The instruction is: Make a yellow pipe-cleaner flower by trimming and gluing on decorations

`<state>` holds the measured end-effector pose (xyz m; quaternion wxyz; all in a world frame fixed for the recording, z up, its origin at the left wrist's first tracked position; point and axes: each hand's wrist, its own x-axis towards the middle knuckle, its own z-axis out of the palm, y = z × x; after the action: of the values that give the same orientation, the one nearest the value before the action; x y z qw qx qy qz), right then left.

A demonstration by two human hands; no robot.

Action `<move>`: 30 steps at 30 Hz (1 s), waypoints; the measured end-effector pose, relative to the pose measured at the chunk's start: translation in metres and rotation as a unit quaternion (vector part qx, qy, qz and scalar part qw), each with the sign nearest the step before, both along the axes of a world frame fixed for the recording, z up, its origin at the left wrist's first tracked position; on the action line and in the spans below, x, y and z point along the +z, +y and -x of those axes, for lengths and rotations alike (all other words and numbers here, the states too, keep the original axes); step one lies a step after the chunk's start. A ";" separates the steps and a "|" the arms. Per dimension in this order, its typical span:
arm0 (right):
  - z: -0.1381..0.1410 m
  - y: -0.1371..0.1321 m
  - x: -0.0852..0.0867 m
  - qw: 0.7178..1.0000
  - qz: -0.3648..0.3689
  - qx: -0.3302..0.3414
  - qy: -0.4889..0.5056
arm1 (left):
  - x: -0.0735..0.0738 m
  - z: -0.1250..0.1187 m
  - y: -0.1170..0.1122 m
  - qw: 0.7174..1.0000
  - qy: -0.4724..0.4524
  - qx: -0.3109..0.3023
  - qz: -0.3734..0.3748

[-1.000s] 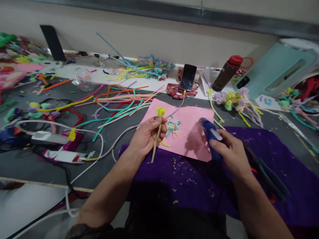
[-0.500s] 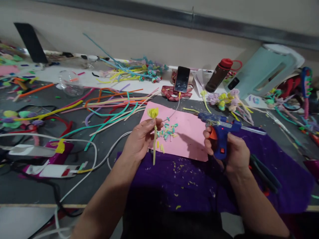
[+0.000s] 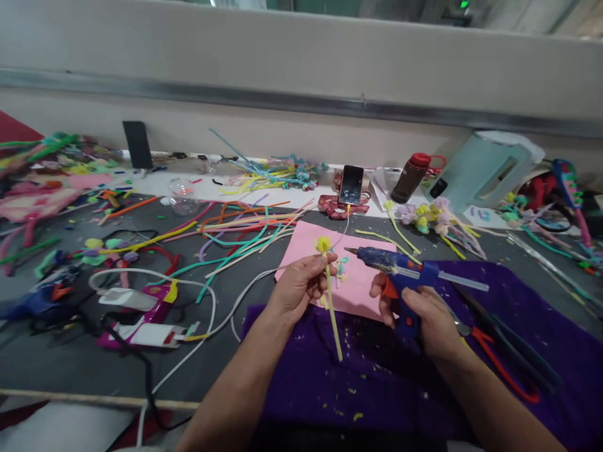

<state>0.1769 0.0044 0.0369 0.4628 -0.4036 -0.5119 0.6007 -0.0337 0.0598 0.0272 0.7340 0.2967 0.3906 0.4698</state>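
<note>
My left hand point(image 3: 301, 285) pinches a yellow pipe-cleaner flower point(image 3: 323, 244) just under its bloom, and the pale stem hangs down below the fingers. My right hand point(image 3: 424, 307) is wrapped round a blue hot glue gun point(image 3: 400, 270) with an orange trigger. A clear glue stick point(image 3: 464, 280) pokes out of its back. The gun's nozzle points left toward the flower, a short gap away. Under both hands lies a pink sheet point(image 3: 296, 251) with small green and yellow clippings point(image 3: 343, 267), partly hidden by my left hand.
A purple cloth point(image 3: 301, 376) covers the near table, with pliers point(image 3: 509, 339) and red-handled scissors point(image 3: 504, 370) at right. Colourful pipe cleaners point(image 3: 245, 226) lie left. Behind are a charging phone point(image 3: 351, 185), a bottle point(image 3: 411, 179), finished flowers point(image 3: 424, 213) and a light-blue appliance point(image 3: 485, 169). White cables point(image 3: 214, 314) cross the left.
My head view has tilted up and shifted left. The flower and glue gun are closer together, with the nozzle nearer the bloom. Both hands keep their holds.
</note>
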 end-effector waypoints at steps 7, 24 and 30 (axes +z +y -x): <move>0.036 0.012 0.021 0.996 -0.083 -0.015 -0.027 | -0.001 0.008 -0.001 0.999 -0.037 0.023 -0.029; 0.042 0.021 -0.028 0.986 -0.118 -0.014 -0.120 | -0.008 0.011 0.005 0.999 -0.027 0.005 -0.039; 0.035 0.019 -0.032 0.970 -0.157 -0.009 -0.186 | -0.009 0.007 0.003 0.999 -0.006 0.007 -0.052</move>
<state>0.1415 0.0237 0.0051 0.4219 -0.4353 -0.6734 0.4232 -0.0409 0.0631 0.0180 0.7167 0.3289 0.3634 0.4961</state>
